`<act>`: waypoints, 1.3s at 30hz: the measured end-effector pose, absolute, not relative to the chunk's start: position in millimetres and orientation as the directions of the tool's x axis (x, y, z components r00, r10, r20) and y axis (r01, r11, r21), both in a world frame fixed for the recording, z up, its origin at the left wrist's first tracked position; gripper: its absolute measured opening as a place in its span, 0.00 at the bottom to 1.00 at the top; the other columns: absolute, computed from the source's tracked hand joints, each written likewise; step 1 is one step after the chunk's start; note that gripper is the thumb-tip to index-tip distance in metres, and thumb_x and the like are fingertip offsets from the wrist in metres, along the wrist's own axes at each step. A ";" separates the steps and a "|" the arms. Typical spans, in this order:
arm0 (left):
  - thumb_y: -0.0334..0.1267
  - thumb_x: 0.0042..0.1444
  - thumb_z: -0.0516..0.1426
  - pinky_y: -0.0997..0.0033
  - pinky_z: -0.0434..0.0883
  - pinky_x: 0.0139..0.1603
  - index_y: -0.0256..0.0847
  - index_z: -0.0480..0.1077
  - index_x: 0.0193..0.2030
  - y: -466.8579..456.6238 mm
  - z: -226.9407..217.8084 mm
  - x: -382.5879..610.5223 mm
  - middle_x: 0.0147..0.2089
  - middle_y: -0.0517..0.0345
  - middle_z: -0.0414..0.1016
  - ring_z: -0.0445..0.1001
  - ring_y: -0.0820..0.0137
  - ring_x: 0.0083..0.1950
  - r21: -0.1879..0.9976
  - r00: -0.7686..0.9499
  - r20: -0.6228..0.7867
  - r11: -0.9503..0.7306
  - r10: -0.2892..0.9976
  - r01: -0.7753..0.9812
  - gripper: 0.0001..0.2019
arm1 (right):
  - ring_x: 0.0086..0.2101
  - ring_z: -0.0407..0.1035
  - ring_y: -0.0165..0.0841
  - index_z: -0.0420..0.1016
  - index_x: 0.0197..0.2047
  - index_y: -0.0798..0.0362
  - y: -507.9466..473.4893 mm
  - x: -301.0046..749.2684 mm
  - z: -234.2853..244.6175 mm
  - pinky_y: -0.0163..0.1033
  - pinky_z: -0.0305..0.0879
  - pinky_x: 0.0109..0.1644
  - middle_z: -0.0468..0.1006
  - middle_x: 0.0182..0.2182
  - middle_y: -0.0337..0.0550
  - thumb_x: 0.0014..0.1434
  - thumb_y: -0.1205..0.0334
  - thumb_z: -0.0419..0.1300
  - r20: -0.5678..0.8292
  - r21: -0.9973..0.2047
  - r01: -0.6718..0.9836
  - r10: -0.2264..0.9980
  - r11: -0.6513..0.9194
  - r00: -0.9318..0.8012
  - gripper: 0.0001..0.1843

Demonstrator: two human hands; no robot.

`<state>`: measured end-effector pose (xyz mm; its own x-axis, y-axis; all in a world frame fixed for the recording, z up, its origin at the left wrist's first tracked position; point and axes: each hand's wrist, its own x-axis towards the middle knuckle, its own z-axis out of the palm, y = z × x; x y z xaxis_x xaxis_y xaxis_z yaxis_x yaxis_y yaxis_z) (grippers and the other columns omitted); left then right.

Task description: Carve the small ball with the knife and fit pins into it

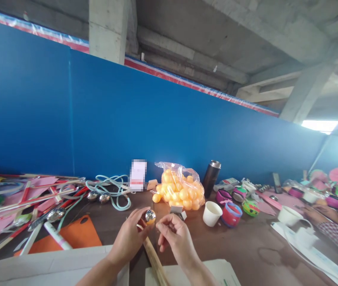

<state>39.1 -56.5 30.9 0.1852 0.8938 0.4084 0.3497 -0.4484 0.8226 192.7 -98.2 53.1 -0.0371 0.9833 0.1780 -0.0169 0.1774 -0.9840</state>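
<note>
My left hand (131, 238) is closed around a small ball (150, 216), half silver and half orange, held up over the brown table (240, 246). My right hand (174, 236) is right beside it, its fingers pinched together close to the ball; what they pinch is too small to make out. A wooden stick (156, 260) runs from below the ball toward me between both wrists. Behind the hands lies a clear bag of orange balls (179, 190), with one loose orange ball (156, 198) next to it.
A white paper cup (212, 213), coloured tape rolls (231, 214), a dark flask (211, 177), teal cord (112, 188), silver half-balls (99, 196), an orange board (76, 234) and sticks on pink paper (22, 202) crowd the table. Another person's arm (335, 230) rests at right. A blue wall (127, 115) stands behind.
</note>
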 end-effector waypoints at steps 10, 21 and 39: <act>0.35 0.49 0.54 0.75 0.70 0.31 0.44 0.65 0.50 -58.0 28.4 41.2 0.45 0.54 0.70 0.71 0.73 0.32 0.811 0.212 0.417 -0.467 0.884 0.352 0.19 | 0.14 0.62 0.22 0.69 0.29 0.58 -95.0 188.2 50.0 0.27 0.60 0.15 0.71 0.19 0.37 0.52 0.51 0.60 0.119 -0.989 -0.086 0.992 0.116 -0.029 0.16; 0.34 0.49 0.54 0.73 0.70 0.34 0.43 0.66 0.49 -60.6 33.2 41.0 0.43 0.54 0.70 0.70 0.73 0.32 0.770 0.240 0.428 -0.490 0.872 0.408 0.18 | 0.21 0.66 0.25 0.71 0.35 0.58 -91.6 190.5 44.4 0.28 0.64 0.18 0.73 0.27 0.40 0.50 0.57 0.63 0.058 -0.988 -0.144 0.997 0.049 -0.056 0.14; 0.33 0.47 0.53 0.75 0.67 0.35 0.45 0.69 0.40 -67.9 43.0 41.6 0.36 0.58 0.72 0.70 0.72 0.32 0.725 0.278 0.416 -0.500 0.866 0.473 0.12 | 0.17 0.57 0.20 0.69 0.31 0.56 -88.5 193.5 38.5 0.25 0.54 0.15 0.67 0.22 0.33 0.48 0.55 0.64 0.023 -0.971 -0.240 0.998 0.009 -0.052 0.13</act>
